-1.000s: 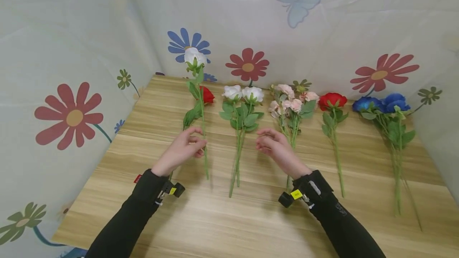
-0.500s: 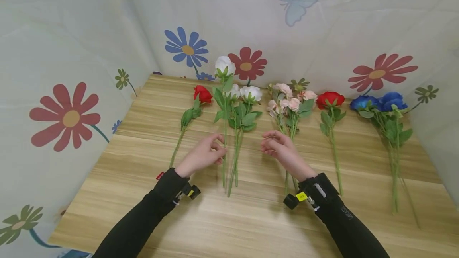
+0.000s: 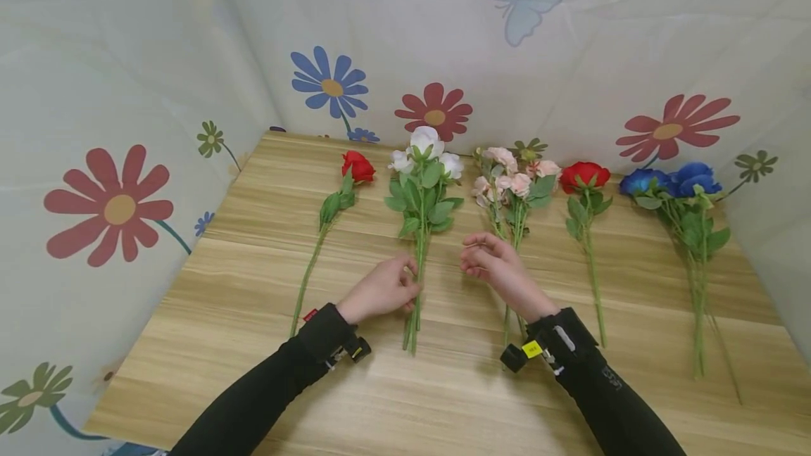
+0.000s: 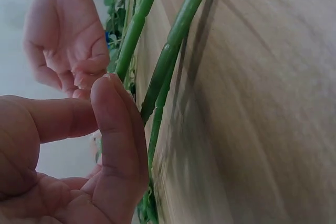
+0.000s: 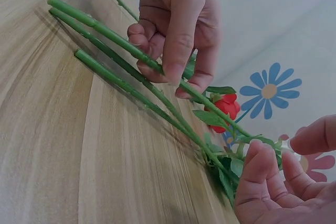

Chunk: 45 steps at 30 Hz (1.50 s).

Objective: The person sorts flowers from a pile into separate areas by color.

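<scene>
My left hand pinches the green stem of a white rose between thumb and fingers. In the right wrist view this pinched stem lies just above two other green stems on the wood. Two more white roses flank the held bloom, their leaves overlapping it. Nothing is in my right hand, which hovers with loosely bent fingers near the stems of the pink roses. The left wrist view has the right hand behind the left thumb and fingers.
A single red rose lies to the left on the wooden table. To the right are another red rose and a bunch of blue roses. A printed cloth hangs behind the table's far edge.
The left hand has carried the white rose rightward from over the left red rose, then lowered it among the two other white roses. My right hand has stayed nearly still.
</scene>
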Tool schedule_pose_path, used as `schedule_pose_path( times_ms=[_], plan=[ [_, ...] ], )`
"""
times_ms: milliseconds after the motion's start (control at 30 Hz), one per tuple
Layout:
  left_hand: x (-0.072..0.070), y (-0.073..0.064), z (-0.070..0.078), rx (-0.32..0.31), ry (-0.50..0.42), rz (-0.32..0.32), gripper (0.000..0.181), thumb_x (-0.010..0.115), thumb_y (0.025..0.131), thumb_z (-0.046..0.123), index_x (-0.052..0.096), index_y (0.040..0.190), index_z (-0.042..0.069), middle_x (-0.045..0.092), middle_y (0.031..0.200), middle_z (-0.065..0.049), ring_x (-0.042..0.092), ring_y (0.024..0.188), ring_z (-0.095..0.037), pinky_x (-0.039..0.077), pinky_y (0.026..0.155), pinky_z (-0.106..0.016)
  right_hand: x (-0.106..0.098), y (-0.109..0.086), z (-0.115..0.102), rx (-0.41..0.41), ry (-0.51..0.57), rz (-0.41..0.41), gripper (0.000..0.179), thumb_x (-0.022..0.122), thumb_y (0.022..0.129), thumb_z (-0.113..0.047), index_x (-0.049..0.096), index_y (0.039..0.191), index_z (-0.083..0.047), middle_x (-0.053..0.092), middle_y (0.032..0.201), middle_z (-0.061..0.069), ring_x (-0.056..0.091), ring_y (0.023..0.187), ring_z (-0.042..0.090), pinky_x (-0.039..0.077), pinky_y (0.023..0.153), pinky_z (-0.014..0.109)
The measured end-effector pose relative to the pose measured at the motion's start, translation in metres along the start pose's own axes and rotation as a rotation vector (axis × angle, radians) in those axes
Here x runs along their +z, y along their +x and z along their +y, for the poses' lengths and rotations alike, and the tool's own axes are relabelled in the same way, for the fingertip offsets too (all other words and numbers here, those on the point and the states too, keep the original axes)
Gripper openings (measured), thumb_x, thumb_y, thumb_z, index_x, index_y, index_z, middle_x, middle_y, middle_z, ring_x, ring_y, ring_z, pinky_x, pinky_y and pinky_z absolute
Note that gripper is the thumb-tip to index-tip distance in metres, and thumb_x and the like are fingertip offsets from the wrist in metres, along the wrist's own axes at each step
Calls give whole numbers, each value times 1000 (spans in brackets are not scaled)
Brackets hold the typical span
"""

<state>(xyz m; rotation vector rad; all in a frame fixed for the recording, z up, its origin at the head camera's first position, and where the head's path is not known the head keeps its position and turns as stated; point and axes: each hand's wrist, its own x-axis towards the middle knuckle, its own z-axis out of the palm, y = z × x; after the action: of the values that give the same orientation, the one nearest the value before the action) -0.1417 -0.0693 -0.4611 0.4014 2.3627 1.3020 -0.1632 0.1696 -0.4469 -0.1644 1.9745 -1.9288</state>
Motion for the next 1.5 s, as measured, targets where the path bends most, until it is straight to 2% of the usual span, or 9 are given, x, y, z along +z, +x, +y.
schedule_pose_path(
  times_ms=[267, 567, 800, 867, 933, 1033, 1133, 1500],
  plan=[
    [4, 4, 0, -3, 147, 42, 16, 63, 97, 11, 55, 108, 2, 66, 66, -4, 64, 54, -15, 41, 52, -22, 0, 0, 2, 8, -14, 5, 30, 46, 104, -6, 41, 129, 9, 63, 99, -3, 62, 88, 7, 54, 83, 22],
    [5, 3, 1, -40, 198, 68, 21, 63, 98, 17, 55, 114, 5, 66, 65, -2, 62, 53, -14, 42, 52, -24, 1, -1, 1, 10, -10, 5, 28, 47, 104, -7, 42, 127, 7, 64, 98, -4, 62, 88, 7, 54, 84, 22],
    [3, 10, 4, -45, 283, 96, 24, 63, 99, 22, 57, 112, 4, 60, 63, 1, 53, 50, -10, 38, 50, -23, 0, -1, 3, 7, -20, -4, 29, 47, 103, -6, 42, 128, 8, 63, 101, -1, 62, 90, 7, 55, 85, 23],
    [2, 13, 4, -64, 294, 91, 23, 64, 99, 25, 59, 108, 4, 60, 62, 1, 55, 50, -10, 39, 50, -23, 0, -1, 3, 8, -20, -3, 29, 47, 104, -7, 42, 129, 7, 63, 101, -1, 62, 90, 7, 55, 85, 23],
    [1, 17, 5, -78, 318, 77, 23, 63, 99, 28, 63, 94, 6, 59, 58, 1, 55, 48, -10, 39, 49, -23, 0, 0, 4, 13, -17, 1, 30, 46, 104, -8, 42, 130, 8, 63, 102, 0, 62, 90, 7, 55, 85, 23],
    [2, 23, 4, -80, 360, 51, 40, 63, 100, 31, 60, 65, 12, 56, 47, 4, 53, 41, -9, 37, 46, -23, -1, 0, 4, 14, -16, 4, 31, 46, 104, -8, 42, 130, 8, 62, 102, 0, 62, 91, 8, 55, 85, 23],
    [4, 29, 5, -81, 387, 52, 51, 64, 99, 30, 54, 51, 15, 52, 40, 5, 50, 36, -7, 36, 43, -22, 0, 0, 4, 6, -20, -4, 32, 46, 104, -7, 41, 131, 9, 62, 102, 0, 62, 91, 8, 55, 85, 23],
    [6, 39, 7, -136, 383, 66, 35, 65, 94, 15, 61, 60, 8, 60, 44, -2, 60, 37, -11, 41, 37, -22, 0, 1, 4, 9, -10, -3, 28, 44, 105, -7, 42, 129, 7, 61, 102, 0, 62, 90, 7, 54, 84, 22]
  ],
)
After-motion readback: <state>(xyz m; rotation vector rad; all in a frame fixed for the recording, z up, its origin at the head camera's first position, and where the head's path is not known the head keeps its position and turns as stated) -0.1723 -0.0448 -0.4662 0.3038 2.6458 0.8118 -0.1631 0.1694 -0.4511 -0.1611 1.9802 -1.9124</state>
